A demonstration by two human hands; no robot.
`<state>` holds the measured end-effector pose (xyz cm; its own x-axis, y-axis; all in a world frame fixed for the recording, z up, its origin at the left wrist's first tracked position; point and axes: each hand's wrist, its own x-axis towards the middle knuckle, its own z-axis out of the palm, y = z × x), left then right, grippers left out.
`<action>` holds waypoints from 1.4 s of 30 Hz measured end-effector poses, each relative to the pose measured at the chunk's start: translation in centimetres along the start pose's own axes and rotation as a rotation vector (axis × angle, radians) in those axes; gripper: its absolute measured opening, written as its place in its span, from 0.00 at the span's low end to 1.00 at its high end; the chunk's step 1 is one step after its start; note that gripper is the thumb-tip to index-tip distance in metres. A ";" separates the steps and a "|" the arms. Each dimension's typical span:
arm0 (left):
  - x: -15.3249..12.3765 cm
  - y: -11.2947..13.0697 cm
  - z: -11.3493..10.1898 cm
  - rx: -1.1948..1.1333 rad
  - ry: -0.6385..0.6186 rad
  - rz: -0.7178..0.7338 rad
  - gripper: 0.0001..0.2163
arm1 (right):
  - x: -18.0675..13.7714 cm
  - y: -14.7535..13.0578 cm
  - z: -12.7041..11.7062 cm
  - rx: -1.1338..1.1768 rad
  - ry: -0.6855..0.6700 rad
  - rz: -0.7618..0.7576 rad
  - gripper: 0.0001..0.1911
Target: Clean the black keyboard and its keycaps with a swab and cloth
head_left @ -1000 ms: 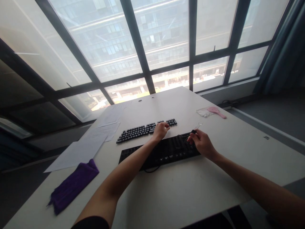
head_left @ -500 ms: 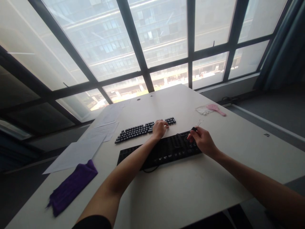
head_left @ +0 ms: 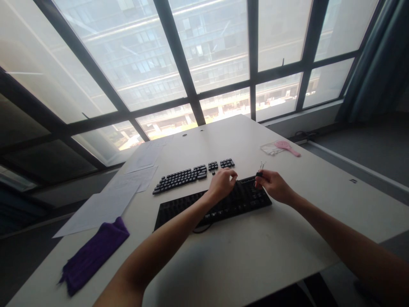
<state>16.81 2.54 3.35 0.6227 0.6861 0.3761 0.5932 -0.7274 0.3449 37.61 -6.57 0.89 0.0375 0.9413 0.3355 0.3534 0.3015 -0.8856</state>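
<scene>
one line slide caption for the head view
Left hand over a black keyboard, right hand gripping a wire-tipped tool, black keycaps grouped beyond on the white table.

One view only, from the person's head above the near edge of the table [head_left: 223, 260], facing forward and down across it to the windows [head_left: 220, 47] past the far edge, the frame's bottom cutting the near edge

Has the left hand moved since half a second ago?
Yes: judged against the loose keycaps, the left hand has shifted rightward and back toward the person.
</scene>
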 end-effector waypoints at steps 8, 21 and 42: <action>-3.8 4.0 3.5 -0.168 -0.010 0.016 0.10 | -0.2 -0.3 0.1 -0.139 -0.211 0.002 0.10; -4.2 4.4 3.3 -0.205 -0.086 0.149 0.10 | -3.4 0.4 0.9 -0.286 -0.018 -0.107 0.09; -4.6 4.2 3.8 -0.372 0.074 0.083 0.10 | -2.7 0.6 1.6 -0.015 0.103 0.057 0.11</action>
<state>18.38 -3.66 -0.16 0.6141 0.6321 0.4726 0.3079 -0.7432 0.5940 36.25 -8.73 -1.05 0.1537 0.9358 0.3172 0.3614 0.2455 -0.8995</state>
